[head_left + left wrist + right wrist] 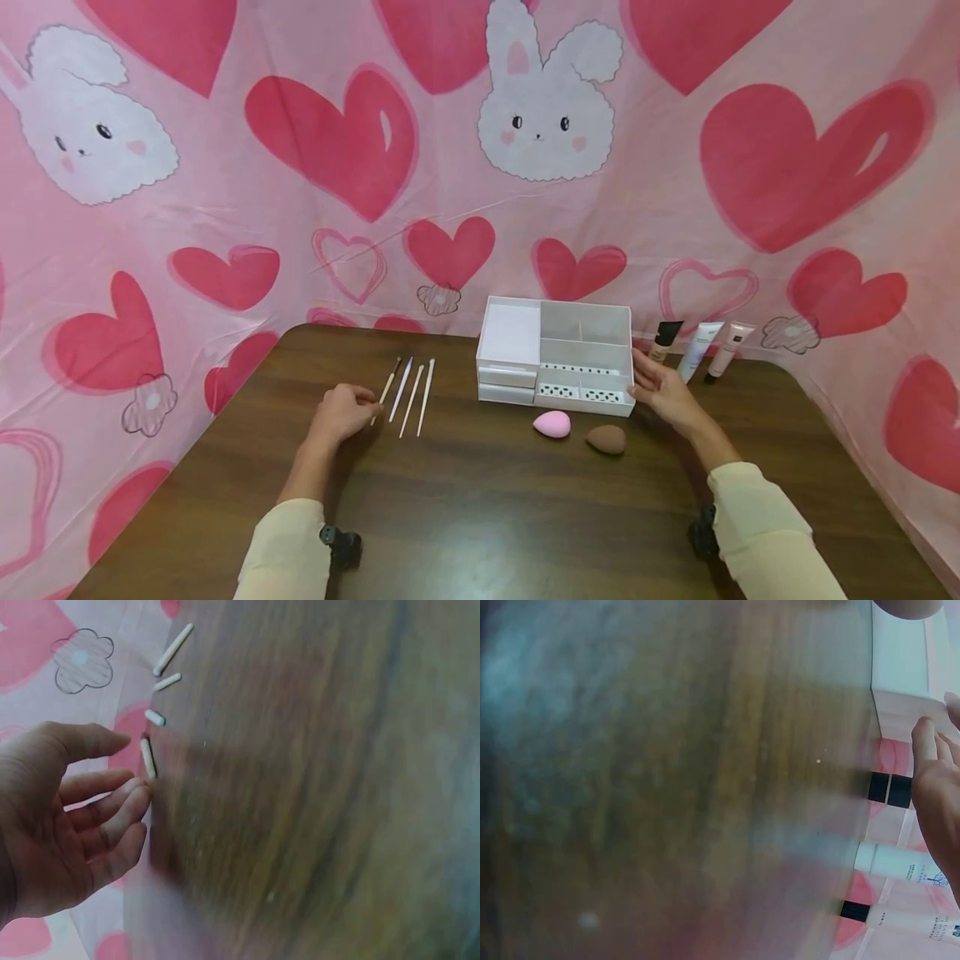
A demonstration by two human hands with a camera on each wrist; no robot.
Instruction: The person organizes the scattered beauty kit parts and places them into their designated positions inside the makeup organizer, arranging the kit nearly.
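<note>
My left hand [342, 412] is beside the leftmost of several slim makeup brushes [386, 390] lying side by side on the table. In the left wrist view, the thumb and fingers [129, 796] are apart, close to that brush's end [148, 757]; contact is hard to tell. My right hand [667, 398] touches the right side of a white cosmetic organizer [510, 329], its fingers extended. The organizer has two small drawers at left and open compartments at right. In the right wrist view, the fingertips [924, 731] are at its side wall [900, 712].
A pink makeup sponge [552, 424] and a brown makeup sponge [607, 440] lie before the organizer. Three tubes, black-capped [664, 340], white [701, 350] and pink [729, 352], stand behind the right hand. A heart-printed cloth [450, 192] hangs around the wooden table [480, 517].
</note>
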